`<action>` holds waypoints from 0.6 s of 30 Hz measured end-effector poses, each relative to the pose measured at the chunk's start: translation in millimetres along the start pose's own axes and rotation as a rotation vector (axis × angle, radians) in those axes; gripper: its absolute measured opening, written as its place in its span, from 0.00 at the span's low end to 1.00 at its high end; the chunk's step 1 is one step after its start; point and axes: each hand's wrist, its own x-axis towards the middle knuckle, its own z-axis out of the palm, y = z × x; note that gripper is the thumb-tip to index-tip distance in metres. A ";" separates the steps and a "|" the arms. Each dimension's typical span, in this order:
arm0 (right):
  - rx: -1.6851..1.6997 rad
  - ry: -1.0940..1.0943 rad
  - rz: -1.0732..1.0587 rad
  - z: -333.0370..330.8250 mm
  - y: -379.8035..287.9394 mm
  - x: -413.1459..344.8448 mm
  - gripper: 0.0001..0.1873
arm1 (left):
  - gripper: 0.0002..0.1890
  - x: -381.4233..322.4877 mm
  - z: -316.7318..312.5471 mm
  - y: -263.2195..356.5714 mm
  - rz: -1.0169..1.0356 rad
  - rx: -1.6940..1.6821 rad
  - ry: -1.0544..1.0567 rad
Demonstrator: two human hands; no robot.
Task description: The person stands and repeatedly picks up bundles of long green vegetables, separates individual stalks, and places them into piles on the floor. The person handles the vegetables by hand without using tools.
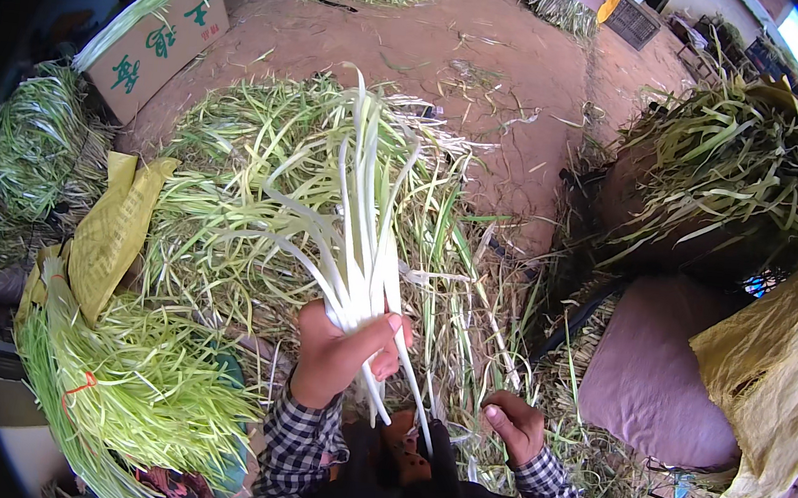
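My left hand grips a small bunch of pale blanched leafy shoots. Their white stalk ends poke out below the fist towards my lap, and the leaves fan upward and to the left. Lower right of it is my right hand, apart from the bunch. Its fingers are curled in, with the thumb near the forefinger, and nothing shows in the grip. Beneath both hands spreads a heap of loose green and yellowed leaves mixed with dry trimmings.
A pile of yellow-green shoots lies at left beside a yellow woven sack. A printed cardboard box carries pale shoots on top. To the right are a mauve cushion-like bundle, a leaf pile and tan sacking.
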 end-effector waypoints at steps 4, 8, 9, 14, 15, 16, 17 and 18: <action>0.369 -0.345 -0.110 48.9 -83.3 27.8 0.12 | 0.10 24.9 6.3 59.2 0.159 0.048 -0.027; 0.342 -0.436 -0.257 42.8 -98.0 23.5 0.10 | 0.15 39.9 14.5 157.6 0.513 0.235 -0.151; 0.314 -0.465 -0.272 32.9 -120.8 28.2 0.10 | 0.18 36.4 10.3 168.8 0.617 0.208 -0.259; 0.042 -0.272 -0.559 50.4 -123.1 65.4 0.22 | 0.19 4.8 -18.3 79.1 0.397 -0.248 -0.186; -0.026 -0.243 -0.561 53.6 -117.8 68.2 0.23 | 0.17 -0.2 -24.1 48.2 0.356 -0.168 -0.090; -0.100 -0.189 -0.574 60.1 -104.7 67.9 0.23 | 0.16 -2.5 -22.3 28.7 0.251 -0.211 -0.106; -0.163 -0.144 -0.583 67.2 -93.7 64.9 0.24 | 0.13 -4.3 -20.4 16.1 0.174 -0.229 -0.074; -0.116 -0.168 -0.604 69.7 -91.5 63.0 0.23 | 0.11 -4.9 -16.4 14.4 0.105 -0.176 -0.044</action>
